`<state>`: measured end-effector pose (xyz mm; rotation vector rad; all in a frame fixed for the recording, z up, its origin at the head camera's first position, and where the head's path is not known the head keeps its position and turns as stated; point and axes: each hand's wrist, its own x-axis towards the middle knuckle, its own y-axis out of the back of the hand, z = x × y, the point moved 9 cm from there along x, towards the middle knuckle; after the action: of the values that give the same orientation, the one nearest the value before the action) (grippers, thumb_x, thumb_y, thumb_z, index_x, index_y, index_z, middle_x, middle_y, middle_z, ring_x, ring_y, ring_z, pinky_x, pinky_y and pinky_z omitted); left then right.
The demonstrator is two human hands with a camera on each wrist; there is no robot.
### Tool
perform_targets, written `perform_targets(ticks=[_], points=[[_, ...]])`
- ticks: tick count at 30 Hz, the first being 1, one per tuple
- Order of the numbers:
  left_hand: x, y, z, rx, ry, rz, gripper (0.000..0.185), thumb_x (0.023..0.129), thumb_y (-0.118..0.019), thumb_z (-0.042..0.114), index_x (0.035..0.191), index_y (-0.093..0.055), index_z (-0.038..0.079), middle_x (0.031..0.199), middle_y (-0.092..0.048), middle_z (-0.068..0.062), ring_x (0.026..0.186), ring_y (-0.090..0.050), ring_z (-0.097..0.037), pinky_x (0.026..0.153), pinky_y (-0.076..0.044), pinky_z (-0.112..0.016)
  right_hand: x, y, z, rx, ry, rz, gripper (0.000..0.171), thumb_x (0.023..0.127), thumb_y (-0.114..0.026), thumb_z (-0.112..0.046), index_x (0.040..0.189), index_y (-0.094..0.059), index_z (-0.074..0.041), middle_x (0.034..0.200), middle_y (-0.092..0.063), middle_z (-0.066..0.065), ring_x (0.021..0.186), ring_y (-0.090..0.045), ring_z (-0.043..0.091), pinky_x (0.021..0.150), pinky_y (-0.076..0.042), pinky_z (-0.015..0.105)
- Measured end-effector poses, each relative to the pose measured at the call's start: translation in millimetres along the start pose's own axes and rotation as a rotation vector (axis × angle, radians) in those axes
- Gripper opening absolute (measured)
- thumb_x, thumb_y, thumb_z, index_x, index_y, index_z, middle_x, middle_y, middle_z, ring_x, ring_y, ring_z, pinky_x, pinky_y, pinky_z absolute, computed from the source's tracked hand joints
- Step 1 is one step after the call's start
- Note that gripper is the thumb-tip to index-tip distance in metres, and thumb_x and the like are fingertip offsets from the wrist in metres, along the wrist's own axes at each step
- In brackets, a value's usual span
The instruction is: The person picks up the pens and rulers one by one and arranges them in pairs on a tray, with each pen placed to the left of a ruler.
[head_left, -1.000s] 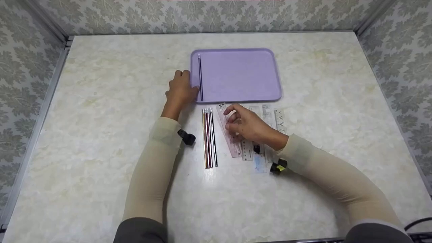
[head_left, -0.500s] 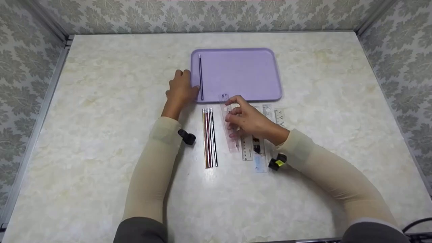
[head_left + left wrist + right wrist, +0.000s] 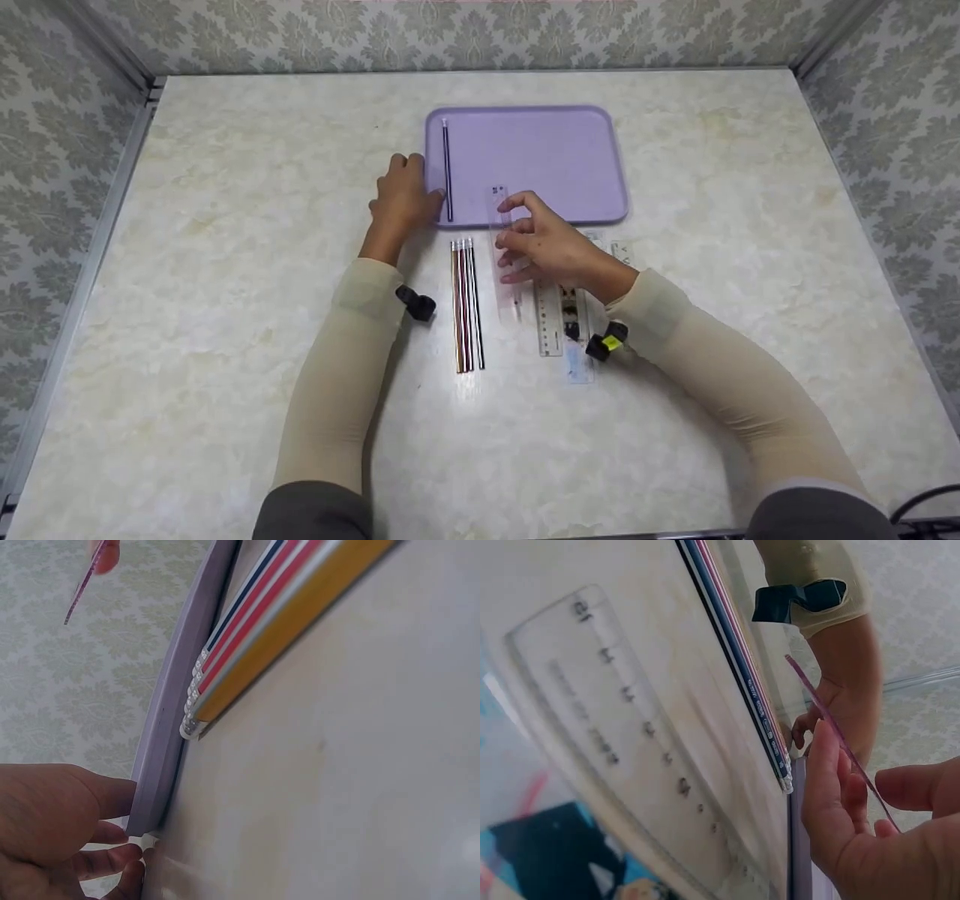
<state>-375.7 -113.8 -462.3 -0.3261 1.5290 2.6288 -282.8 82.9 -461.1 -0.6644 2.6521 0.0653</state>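
My left hand (image 3: 403, 196) holds the left edge of the purple tray (image 3: 555, 161). In the left wrist view its thumb lies at the tray rim (image 3: 169, 682), fingers curled at the outer side. One dark striped pencil (image 3: 448, 169) lies lengthwise inside, along the tray's left side. Between thumb and fingers, my right hand (image 3: 544, 244) pinches a pinkish see-through ruler (image 3: 498, 202), seen nearly edge-on in the right wrist view. The ruler's far end overlaps the tray's front rim in the head view; its near end reaches back over the table.
Several striped pencils (image 3: 465, 307) lie side by side in front of the tray, left of the held ruler. Right of it lie a clear ruler (image 3: 549, 330), a ruler with a printed picture (image 3: 577, 367) and others partly under my right arm. Patterned walls (image 3: 480, 37) enclose the table.
My right hand has lifted the pink ruler from beside the other rulers and carried it forward, its far end now over the tray's front part. The left hand stays at the tray.
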Motion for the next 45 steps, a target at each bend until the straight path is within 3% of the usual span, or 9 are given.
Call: perform_targets(ticks=[9,17,25,40,45], points=[[1.5,-0.9,-1.1,-0.004,0.005,-0.012,0.064,0.099,-0.060,0.035,0.155,-0.037,0.015,0.156,-0.035,-0.011,0.137,-0.045,-0.044,0.103,-0.044,-0.067,17,5,-13,0.103,-0.013,0.050,0.049,0.102,-0.054,-0.002,0.143,-0.034,-0.019,0.113,-0.053,0.014,0.090,-0.065,0.027,0.086,-0.061,0.053],[-0.2,-0.4,0.1,-0.013,-0.008,0.015,0.060,0.099,-0.061,0.034,0.151,-0.041,0.014,0.151,-0.039,-0.011,0.133,-0.048,-0.044,0.100,-0.045,-0.067,29,11,-23,0.096,0.018,0.076,0.061,0.093,-0.051,0.010,0.141,-0.038,-0.025,0.108,-0.053,0.009,0.085,-0.061,0.023,0.069,-0.062,0.040],[0.1,-0.5,-1.4,-0.015,-0.003,0.015,0.060,0.098,-0.061,0.034,0.151,-0.041,0.014,0.151,-0.039,-0.011,0.133,-0.048,-0.043,0.101,-0.045,-0.067,42,15,-31,0.097,0.034,0.090,0.075,0.091,-0.055,0.013,0.151,-0.038,-0.027,0.117,-0.055,0.013,0.097,-0.066,0.029,0.086,-0.061,0.050],[-1.6,0.7,0.1,-0.018,-0.001,0.009,0.062,0.100,-0.062,0.035,0.153,-0.039,0.014,0.153,-0.038,-0.011,0.134,-0.047,-0.042,0.102,-0.045,-0.067,69,23,-45,0.180,0.041,0.162,0.085,0.091,-0.058,0.018,0.159,-0.036,-0.027,0.119,-0.053,0.013,0.097,-0.065,0.028,0.084,-0.063,0.045],[-1.8,1.5,1.7,-0.003,-0.020,0.020,0.060,0.100,-0.061,0.036,0.152,-0.040,0.014,0.151,-0.039,-0.011,0.133,-0.048,-0.043,0.101,-0.045,-0.068,76,27,-51,0.217,0.048,0.199,0.079,0.090,-0.060,0.019,0.156,-0.042,-0.023,0.123,-0.053,0.014,0.098,-0.063,0.027,0.086,-0.062,0.045]])
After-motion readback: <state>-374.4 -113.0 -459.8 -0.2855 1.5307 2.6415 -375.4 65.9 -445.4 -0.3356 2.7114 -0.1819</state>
